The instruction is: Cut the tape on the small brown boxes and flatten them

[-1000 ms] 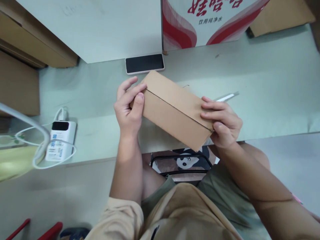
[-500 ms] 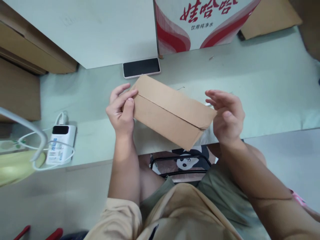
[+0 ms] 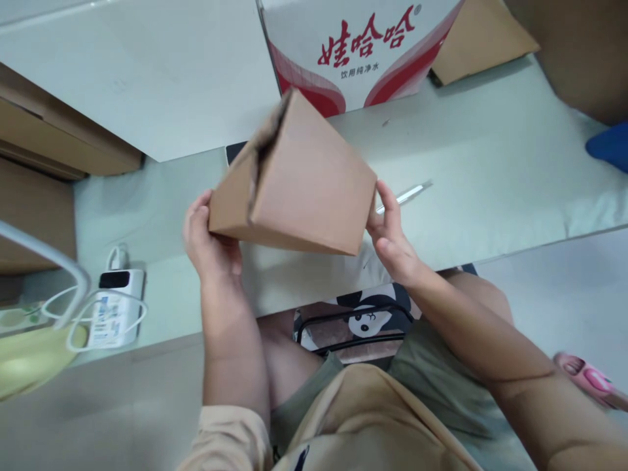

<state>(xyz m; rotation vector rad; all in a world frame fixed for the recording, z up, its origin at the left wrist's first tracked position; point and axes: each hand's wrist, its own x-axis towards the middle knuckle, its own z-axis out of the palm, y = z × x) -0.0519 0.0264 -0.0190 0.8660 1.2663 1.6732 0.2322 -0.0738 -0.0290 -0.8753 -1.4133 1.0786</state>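
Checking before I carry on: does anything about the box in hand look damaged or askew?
The cardboard box, held between the left hand and right hand, is tilted up on end. The seam on its left face gapes, with ragged edges. Nothing else stands out.

Power bank (image 3: pixel 114 307) w/ cable, pen (image 3: pixel 406 193), red-print carton (image 3: pixel 360 52)

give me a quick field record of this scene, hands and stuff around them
left hand: grips the left end of the brown cardboard box
right hand: holds the box's right lower corner
box: lifted off the pale green table, tilted
behind: white carton with red print
right of box: thin silver pen-like stick
far left: white power bank with cable
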